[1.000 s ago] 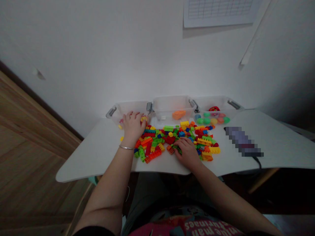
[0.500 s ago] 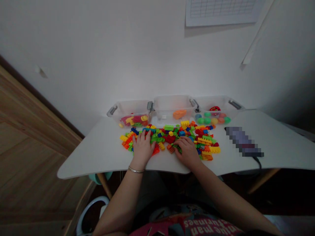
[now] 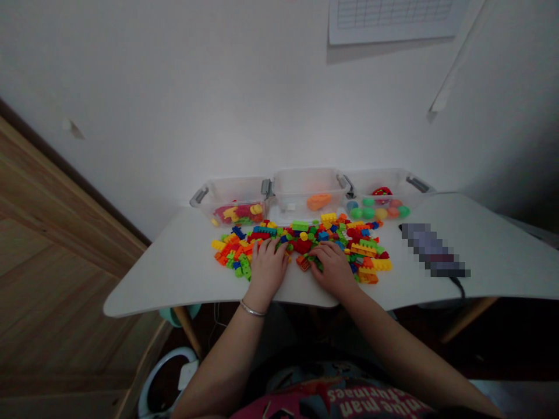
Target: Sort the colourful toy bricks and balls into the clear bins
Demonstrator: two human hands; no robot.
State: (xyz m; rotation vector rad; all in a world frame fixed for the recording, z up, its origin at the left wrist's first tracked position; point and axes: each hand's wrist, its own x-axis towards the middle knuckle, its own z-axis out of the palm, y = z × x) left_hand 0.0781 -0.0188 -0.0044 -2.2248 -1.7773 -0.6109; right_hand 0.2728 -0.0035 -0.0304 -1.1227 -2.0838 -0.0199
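Note:
A pile of bright plastic building bricks (image 3: 301, 226) in green, yellow, red, blue and orange spreads over the white table. My left hand (image 3: 268, 269) lies palm down on the pile's near left side, fingers stretched and slightly apart, covering some bricks. To its right, my right hand (image 3: 334, 269) rests on the near middle of the pile with bent fingers. Green pieces show in the gap between its thumb and fingers; nothing is plainly gripped. An orange-brown brick (image 3: 303, 263) lies just left of the right fingertips, and a larger red piece (image 3: 301, 245) sits between the hands.
Three clear bins line the wall: the left bin (image 3: 227, 189) holds red and yellow pieces, the middle bin (image 3: 301, 180) an orange piece (image 3: 319, 202), the right bin (image 3: 375, 177) several coloured balls. A phone-like device (image 3: 432, 250) with a cable lies right on the white table (image 3: 161, 262).
My left hand has moved right, toward the middle of the pile, uncovering green and orange bricks at the left. My right hand has stayed in place.

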